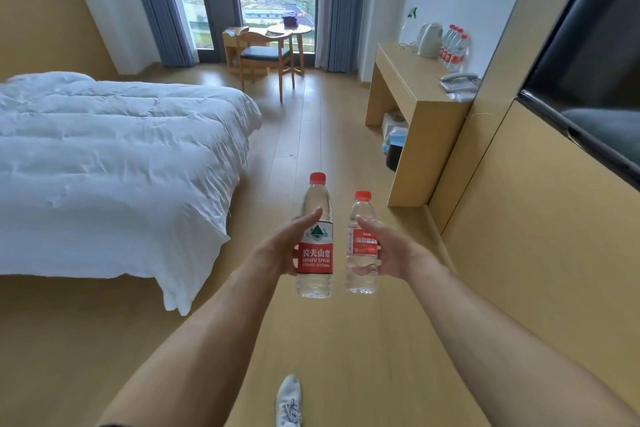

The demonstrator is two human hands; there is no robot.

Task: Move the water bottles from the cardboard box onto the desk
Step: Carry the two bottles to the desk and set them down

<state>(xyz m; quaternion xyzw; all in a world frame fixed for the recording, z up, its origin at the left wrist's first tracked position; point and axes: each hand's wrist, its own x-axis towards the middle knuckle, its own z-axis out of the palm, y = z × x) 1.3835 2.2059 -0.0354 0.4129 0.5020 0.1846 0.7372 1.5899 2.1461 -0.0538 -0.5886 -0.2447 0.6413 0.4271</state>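
**Two bottles up, one in each hand, mid-room**

Left hand (277, 250) out in front, wrapped round the taller bottle (315, 239) at label height, thumb lying forward along the near side, fingers curled behind and mostly hidden. Red cap up top, red label with a green mountain mark, clear water showing above and below the grip. Upright, held in the air above the wooden floor (346, 340).

Right hand (388, 250) alongside, clamped on the shorter bottle (362, 246), thumb pointing forward across the label, the other fingers out of sight behind the plastic. Also upright, red cap, red-and-white label. The two bottles just beside each other, a narrow gap between, not touching.

Up ahead on the right, the desk (408, 80) against the wall. Already standing there: a row of red-capped bottles on the desk (455, 47) at the far end, near the white kettle (429, 39). Closer along the same top, a telephone (459, 81). Under the desk, a dark bin and some pale items, too small to tell apart.

White bed (114, 149) on the left, chair (266, 54) and small round table (289, 30) by the window, dark wall-mounted screen (595, 73) on the right. Down below, one white sneaker (289, 402) planted on the boards.
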